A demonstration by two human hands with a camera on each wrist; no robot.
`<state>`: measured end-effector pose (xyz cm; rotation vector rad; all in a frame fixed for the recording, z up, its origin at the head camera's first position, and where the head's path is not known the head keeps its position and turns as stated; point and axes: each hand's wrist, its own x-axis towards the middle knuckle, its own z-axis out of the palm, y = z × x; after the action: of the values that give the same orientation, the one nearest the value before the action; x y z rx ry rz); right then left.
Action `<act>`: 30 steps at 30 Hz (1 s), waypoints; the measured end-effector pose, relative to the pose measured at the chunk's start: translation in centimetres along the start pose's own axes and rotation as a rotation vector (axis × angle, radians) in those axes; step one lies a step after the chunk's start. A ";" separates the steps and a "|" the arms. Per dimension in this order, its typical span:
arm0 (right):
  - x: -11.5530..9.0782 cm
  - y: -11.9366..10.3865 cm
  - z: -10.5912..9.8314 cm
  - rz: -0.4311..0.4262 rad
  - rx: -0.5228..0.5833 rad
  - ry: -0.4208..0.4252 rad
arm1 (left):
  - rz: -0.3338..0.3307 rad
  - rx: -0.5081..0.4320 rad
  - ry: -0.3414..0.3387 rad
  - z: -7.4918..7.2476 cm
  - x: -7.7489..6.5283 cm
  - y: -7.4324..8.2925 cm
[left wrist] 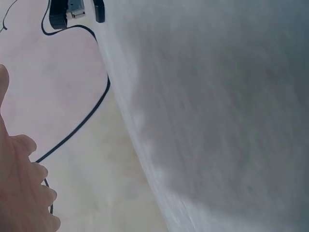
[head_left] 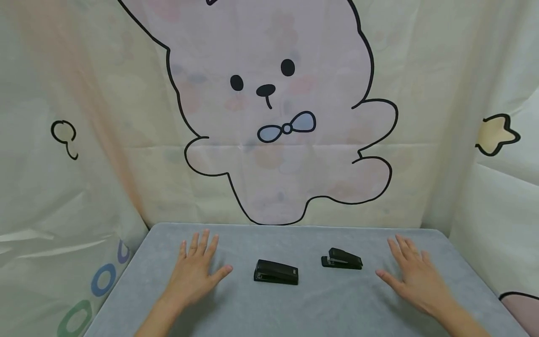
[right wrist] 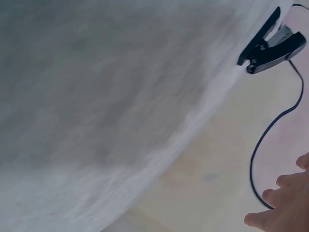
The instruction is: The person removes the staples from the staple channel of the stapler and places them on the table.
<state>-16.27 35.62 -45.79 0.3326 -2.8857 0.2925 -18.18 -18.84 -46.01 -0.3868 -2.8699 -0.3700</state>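
Two black staplers are on the grey-blue table. The larger stapler (head_left: 276,272) lies left of the middle, and the smaller stapler (head_left: 342,259) sits farther back to the right, its top arm raised at the left end. My left hand (head_left: 194,274) is held over the table left of the larger stapler, fingers spread and apart from it. My right hand (head_left: 417,276) hovers right of the smaller stapler, also with fingers spread and holding nothing. In the right wrist view a stapler (right wrist: 273,46) shows at the upper right, its arm lifted from its base.
The cloth-covered table (head_left: 311,309) has rounded far corners. Behind it hangs a pale curtain (head_left: 269,178) with a bear outline and a blue bow. More curtain (head_left: 54,196) closes in the left side, and a similar sheet (head_left: 497,220) the right.
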 end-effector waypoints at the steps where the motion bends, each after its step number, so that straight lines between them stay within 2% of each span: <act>1: 0.1 -0.3 0.0 -0.010 -0.001 0.006 | 0.000 -0.001 0.002 0.0 0.0 0.2; 9: 0.3 -2.6 0.1 -0.060 0.041 0.061 | 0.008 -0.045 0.009 0.1 0.0 1.6; 17: 1.1 -4.9 0.5 -0.099 0.076 0.086 | 0.009 -0.058 -0.023 0.6 0.3 2.6; 23: 1.7 -6.9 0.7 -0.109 0.125 0.077 | 0.043 -0.055 0.010 1.2 0.5 3.4; 30: 1.9 -8.8 1.5 -0.194 0.194 0.123 | 0.059 -0.105 0.002 1.9 0.6 4.3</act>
<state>-16.25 26.48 -45.28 0.6017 -2.6846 0.5398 -17.89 -14.21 -46.71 -0.4883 -2.8378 -0.5121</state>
